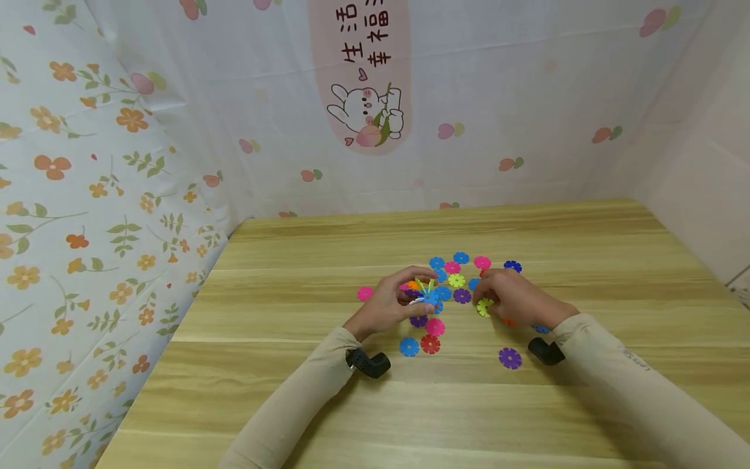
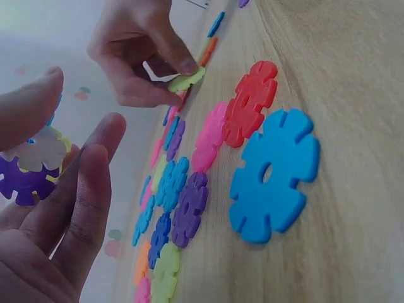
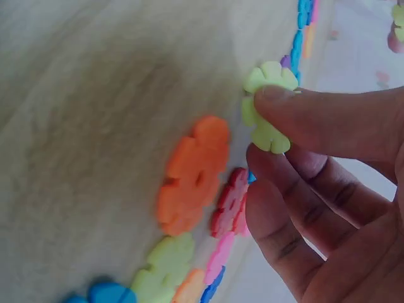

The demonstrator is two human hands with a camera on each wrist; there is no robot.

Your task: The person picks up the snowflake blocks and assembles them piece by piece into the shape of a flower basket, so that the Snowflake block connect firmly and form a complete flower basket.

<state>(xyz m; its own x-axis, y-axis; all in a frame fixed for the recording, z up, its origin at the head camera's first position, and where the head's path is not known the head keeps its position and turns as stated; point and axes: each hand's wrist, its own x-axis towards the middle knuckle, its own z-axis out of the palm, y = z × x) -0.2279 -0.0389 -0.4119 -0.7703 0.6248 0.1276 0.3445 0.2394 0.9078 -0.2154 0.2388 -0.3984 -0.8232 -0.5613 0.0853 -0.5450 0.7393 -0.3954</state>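
Note:
My left hand [image 1: 387,303] holds a small cluster of joined notched plastic discs [image 1: 427,296], with blue, yellow-green, white and purple pieces. In the left wrist view the white disc [image 2: 39,150] and the purple disc [image 2: 26,180] of that cluster show between thumb and fingers. To the right, my right hand [image 1: 515,296] pinches a yellow-green notched disc [image 3: 268,107] between thumb and fingers, just above the table. An orange disc [image 3: 194,180] and a red disc [image 3: 230,203] lie below that hand.
Many loose notched discs are spread on the wooden table [image 1: 281,391] around both hands. Nearest my body lie a blue disc [image 1: 409,346], a red disc [image 1: 430,344] and a purple disc [image 1: 510,358]. A pink disc [image 1: 365,293] sits left of the left hand. Patterned curtain [image 1: 498,98] hangs behind.

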